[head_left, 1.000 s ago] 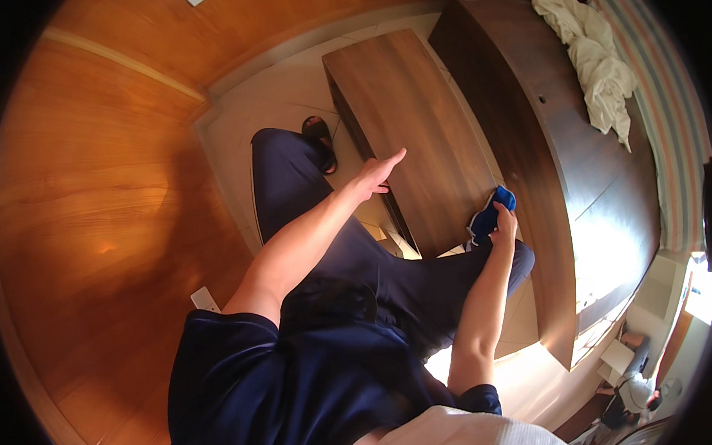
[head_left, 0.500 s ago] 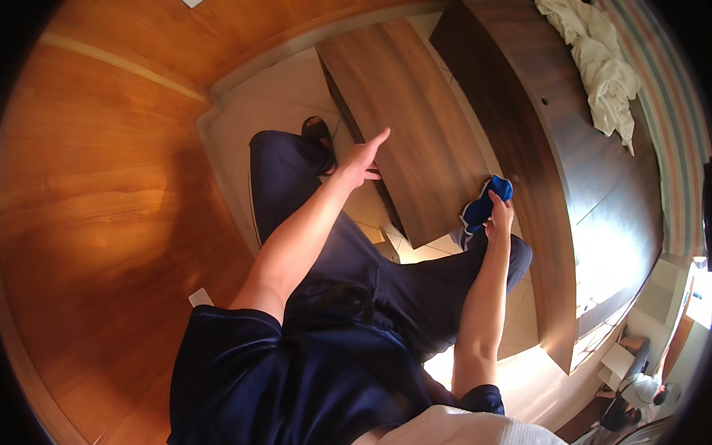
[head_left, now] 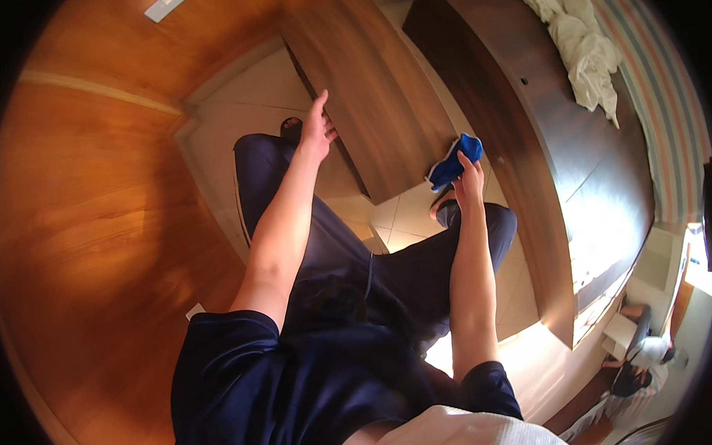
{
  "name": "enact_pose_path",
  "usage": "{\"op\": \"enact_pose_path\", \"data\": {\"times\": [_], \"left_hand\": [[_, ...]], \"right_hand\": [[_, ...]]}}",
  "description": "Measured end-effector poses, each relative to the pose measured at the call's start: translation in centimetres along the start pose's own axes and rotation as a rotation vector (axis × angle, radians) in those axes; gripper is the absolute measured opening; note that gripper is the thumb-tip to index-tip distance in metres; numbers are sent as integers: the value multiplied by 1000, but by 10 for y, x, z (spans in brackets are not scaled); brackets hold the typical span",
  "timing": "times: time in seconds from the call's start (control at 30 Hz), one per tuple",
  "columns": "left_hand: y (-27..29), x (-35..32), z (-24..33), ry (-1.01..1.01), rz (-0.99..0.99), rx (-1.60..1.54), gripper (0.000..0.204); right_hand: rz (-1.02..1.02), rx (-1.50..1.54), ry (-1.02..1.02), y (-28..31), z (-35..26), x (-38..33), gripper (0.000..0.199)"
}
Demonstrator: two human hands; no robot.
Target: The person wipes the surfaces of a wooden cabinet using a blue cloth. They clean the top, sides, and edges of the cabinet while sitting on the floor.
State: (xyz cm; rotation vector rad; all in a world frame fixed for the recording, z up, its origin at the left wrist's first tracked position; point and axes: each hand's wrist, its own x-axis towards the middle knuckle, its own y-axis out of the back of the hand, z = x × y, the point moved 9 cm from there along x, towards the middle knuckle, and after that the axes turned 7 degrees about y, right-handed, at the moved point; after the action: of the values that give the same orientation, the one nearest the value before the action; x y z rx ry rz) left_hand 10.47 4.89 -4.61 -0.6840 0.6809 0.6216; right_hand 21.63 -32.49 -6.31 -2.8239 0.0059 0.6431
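Observation:
My right hand [head_left: 470,179] grips a blue cloth [head_left: 456,162] with a pale edging, thumb on top. The cloth lies against the near right corner of a brown wood-grain piece of furniture [head_left: 375,96] with a flat top. At that piece's left edge is my left hand [head_left: 317,136], thumb stretched up and fingers apart. It holds nothing; its fingertips are close to the edge, and I cannot tell whether they touch it.
Right of it stands a long dark wooden bed frame or cabinet [head_left: 518,138], with a crumpled cream cloth [head_left: 577,50] and striped fabric [head_left: 633,79] beyond. An orange wooden wall [head_left: 97,231] rises at the left. Another person [head_left: 643,361] is at the far lower right.
The view has shifted, so the furniture sits further up and left. My left hand has drawn back off the top to the left edge. The blue cloth stays in my right hand.

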Motion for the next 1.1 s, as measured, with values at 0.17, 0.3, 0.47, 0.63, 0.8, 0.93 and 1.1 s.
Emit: {"op": "enact_pose_path", "data": {"times": [0.17,0.3,0.47,0.63,0.8,0.93,1.1], "left_hand": [[-7,-3,6,-27,-74,48,114],[24,12,5,-97,180,287,83],[10,-10,3,-339,117,565,60],[-68,-56,-67,2,-510,614,68],[-91,-75,-69,-83,-549,565,42],[-82,-64,-57,-16,-484,353,24],[-95,-68,-65,-56,-486,408,28]], "right_hand": [[86,40,23,18,16,16,26],[310,-491,212,26,-2,-3,34],[65,-774,321,-36,-46,-52,45],[-530,-85,-40,-103,-22,-90,46],[-476,-380,26,-106,-16,-93,43],[-338,-369,107,-92,-23,-82,38],[-254,-432,238,-95,-33,-84,40]]}}
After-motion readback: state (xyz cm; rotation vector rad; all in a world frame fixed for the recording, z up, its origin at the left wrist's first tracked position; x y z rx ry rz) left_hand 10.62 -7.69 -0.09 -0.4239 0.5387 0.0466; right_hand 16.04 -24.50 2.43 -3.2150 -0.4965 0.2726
